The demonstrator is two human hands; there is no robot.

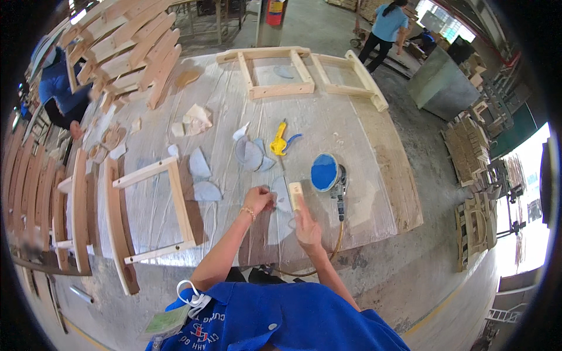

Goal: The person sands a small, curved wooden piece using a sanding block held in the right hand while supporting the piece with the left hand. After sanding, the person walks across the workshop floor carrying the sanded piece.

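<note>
My right hand [308, 233] grips a pale, flat rectangular block [294, 196], which looks like wood, upright over the near part of the table. Just left of it, my left hand [256, 200] has its fingers pinched together at the left edge of a grey sanding disc [281, 194]. The fingertips' exact hold is too small to make out. A yellow air blow gun [278, 143] with a blue lever lies beyond both hands. To the right of the block rests a sander [325, 173], its blue pad facing up, with a hose running to the table's near edge.
Several worn grey sanding discs [206, 191] lie left of my hands. Wooden frames stand at the left [181, 202] and far edge [275, 90] of the plastic-covered table [363, 205]. Stacked wooden parts [126, 50] rise at the far left. One person [386, 29] walks beyond; another [61, 88] is at left.
</note>
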